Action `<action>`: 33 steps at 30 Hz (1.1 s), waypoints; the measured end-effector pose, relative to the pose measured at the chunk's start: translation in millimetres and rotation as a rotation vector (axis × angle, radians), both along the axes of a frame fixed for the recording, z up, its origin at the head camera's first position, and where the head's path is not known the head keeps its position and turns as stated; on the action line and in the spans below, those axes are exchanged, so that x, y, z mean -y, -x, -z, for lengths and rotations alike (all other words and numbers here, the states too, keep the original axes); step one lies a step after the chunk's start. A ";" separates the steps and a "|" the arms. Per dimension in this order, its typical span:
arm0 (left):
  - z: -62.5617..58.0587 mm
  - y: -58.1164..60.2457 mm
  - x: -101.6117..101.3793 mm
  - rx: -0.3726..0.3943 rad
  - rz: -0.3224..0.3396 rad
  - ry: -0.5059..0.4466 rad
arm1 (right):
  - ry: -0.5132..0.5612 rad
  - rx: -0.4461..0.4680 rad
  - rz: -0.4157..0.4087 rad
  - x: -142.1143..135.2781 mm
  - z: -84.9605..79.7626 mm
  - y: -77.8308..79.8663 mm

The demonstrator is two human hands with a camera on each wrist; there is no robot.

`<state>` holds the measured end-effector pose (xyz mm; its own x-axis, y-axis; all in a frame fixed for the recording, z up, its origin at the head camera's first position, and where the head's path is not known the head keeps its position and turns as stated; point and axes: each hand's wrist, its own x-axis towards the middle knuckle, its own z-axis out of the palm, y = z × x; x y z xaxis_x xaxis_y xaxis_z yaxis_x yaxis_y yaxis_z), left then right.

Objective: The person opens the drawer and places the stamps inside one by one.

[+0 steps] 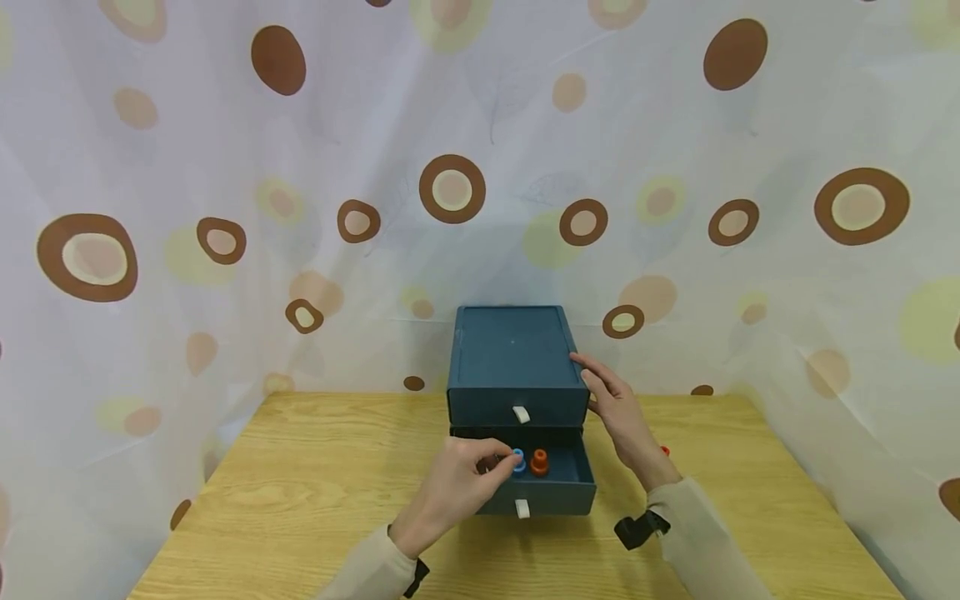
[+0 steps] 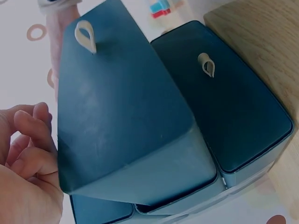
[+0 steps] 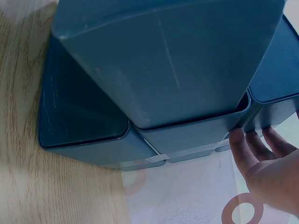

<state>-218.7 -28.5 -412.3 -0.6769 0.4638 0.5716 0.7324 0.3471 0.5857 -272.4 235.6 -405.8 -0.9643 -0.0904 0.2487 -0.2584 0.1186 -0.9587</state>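
Observation:
A dark blue drawer cabinet (image 1: pixel 512 346) stands against the patterned backdrop, its middle drawer (image 1: pixel 573 498) pulled out. Inside that drawer are a small blue stepped peg (image 1: pixel 518 469) and an orange-red one (image 1: pixel 539 463), side by side. My left hand (image 1: pixel 459 483) reaches over the drawer's left side and pinches the blue peg between thumb and fingertips. In the left wrist view the curled fingers (image 2: pixel 35 140) show beside the drawer wall, which hides the pegs. My right hand (image 1: pixel 617 410) rests with extended fingers (image 3: pixel 243 151) along the cabinet's right side near the top.
White loop pulls (image 1: pixel 521 414) stick out from the drawer fronts. Below the open drawer, a shut bottom drawer (image 2: pixel 224 102) sits on the wooden table (image 1: pixel 337 475). A small red object (image 1: pixel 665 451) is partly hidden behind my right wrist.

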 end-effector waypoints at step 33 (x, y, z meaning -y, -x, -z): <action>29.9 -20.5 -9.5 -0.153 0.019 0.306 | -0.005 0.005 0.022 1.2 1.3 1.4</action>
<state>-198.2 -19.0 -442.2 -0.5839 0.6409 0.4983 0.8116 0.4752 0.3399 -273.8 234.4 -407.1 -0.9674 -0.0702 0.2433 -0.2507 0.1286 -0.9595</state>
